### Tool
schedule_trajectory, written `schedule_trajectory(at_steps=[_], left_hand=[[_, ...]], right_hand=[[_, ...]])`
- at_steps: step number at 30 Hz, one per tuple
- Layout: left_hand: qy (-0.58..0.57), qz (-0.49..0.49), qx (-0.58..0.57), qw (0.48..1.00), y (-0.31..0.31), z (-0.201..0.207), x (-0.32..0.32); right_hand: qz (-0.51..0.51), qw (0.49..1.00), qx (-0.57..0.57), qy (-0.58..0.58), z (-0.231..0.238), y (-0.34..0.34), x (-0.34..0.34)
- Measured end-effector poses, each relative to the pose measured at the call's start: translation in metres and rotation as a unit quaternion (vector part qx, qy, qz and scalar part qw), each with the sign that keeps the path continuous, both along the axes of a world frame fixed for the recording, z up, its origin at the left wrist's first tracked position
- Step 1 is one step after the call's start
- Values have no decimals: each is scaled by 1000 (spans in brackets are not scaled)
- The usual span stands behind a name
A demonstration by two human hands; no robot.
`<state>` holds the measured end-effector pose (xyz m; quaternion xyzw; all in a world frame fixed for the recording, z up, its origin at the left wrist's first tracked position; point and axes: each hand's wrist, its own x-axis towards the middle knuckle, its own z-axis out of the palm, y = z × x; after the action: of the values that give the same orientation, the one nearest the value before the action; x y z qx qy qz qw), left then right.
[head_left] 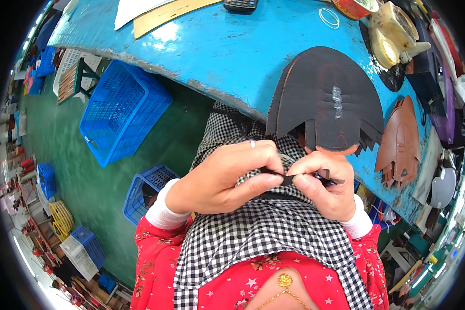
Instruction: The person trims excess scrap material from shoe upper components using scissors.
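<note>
My left hand (227,178) and my right hand (325,186) meet over my lap, in front of the checked apron (253,222). Both are closed, thumb against fingers, on a small black strip (288,181) stretched between them. Part of the strip is hidden by the fingers, and a dark end pokes out beside my right hand. Just beyond my hands, a stack of black rounded pieces (330,98) with notched lower edges, apparently leather, lies over the table's edge. Brown leather-like pieces (399,139) of similar shape lie to its right.
The worn blue table (217,57) spans the far side. On it are a yellow strip (173,14), a dark keypad device (241,5), a red tub (354,8) and a stained pale container (392,28). Blue plastic crates (121,111) stand on the green floor at left.
</note>
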<state>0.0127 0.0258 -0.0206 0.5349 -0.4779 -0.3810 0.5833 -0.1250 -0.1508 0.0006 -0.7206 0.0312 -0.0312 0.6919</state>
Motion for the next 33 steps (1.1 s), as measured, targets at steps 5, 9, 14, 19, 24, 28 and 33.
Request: schedule_trajectory(at_steps=[5, 9, 14, 19, 24, 28, 33], left_hand=[[-1, 65, 44, 997, -8, 16, -3], [-26, 80, 38, 996, -11, 13, -7], [-78, 91, 29, 992, -13, 12, -12], [6, 135, 103, 985, -14, 18, -16], [135, 130, 163, 969, -12, 26, -2], [37, 133, 165, 977, -19, 36, 32], [-207, -12, 179, 962, -83, 59, 83]], right_hand=[[-21, 995, -89, -42, -4, -7, -2], [-30, 998, -53, 3, -1, -8, -2], [-22, 998, -48, -33, -9, -10, -5], [-116, 976, 184, 19, -17, -4, -13], [-123, 948, 292, 15, -17, -29, -25], [-108, 989, 102, 13, -13, -73, -50], [-242, 961, -54, 120, 9, -104, -53]])
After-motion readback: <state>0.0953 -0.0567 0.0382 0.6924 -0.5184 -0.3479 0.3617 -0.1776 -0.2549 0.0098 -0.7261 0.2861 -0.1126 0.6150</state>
